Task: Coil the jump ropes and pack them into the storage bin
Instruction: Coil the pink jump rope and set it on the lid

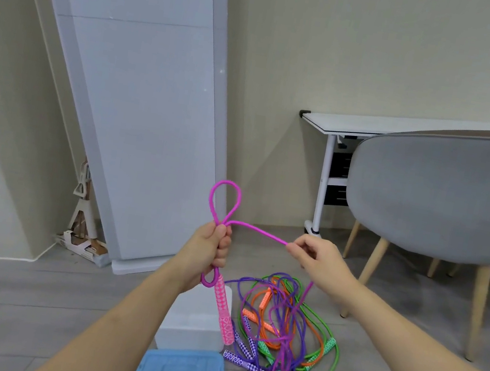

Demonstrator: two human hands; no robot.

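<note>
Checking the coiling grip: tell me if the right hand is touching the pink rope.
Touching. The head view shows the right hand pinching the pink rope at its fingertips.

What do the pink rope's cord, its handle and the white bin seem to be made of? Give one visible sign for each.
Pink rope cord: probably flexible plastic or rubber, smooth with a slight sheen; it bends into tight loops in the left hand.
Pink handle: likely moulded plastic or foam; it hangs stiff and straight, with a printed or embossed pattern.
White bin: seemingly translucent plastic, matte and frosted-looking.
</note>
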